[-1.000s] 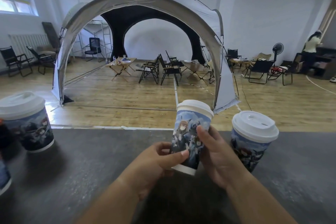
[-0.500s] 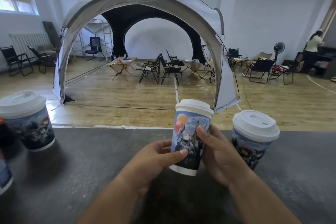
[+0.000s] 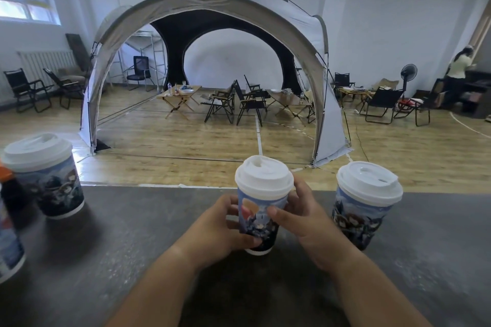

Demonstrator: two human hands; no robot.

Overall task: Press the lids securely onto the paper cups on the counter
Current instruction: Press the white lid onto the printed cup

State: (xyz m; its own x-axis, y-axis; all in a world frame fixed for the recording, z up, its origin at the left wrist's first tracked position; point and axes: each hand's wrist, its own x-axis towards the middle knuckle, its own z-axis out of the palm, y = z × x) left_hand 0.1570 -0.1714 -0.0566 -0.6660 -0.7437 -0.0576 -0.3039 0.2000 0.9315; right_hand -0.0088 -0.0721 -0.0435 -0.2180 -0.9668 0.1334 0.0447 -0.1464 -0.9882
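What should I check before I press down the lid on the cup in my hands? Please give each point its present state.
1. White lid on the middle cup: ok, it sits on top.
2. Lid sealed all round: cannot tell, its far edge is hidden.
3. Cup held steady: ok, left hand and right hand grip its sides.
4. Base flat on the counter: cannot tell.
5. Hand free to press from above: not ok, both hold the sides.
6. Space towards the right cup: ok, it stands apart from the right hand.
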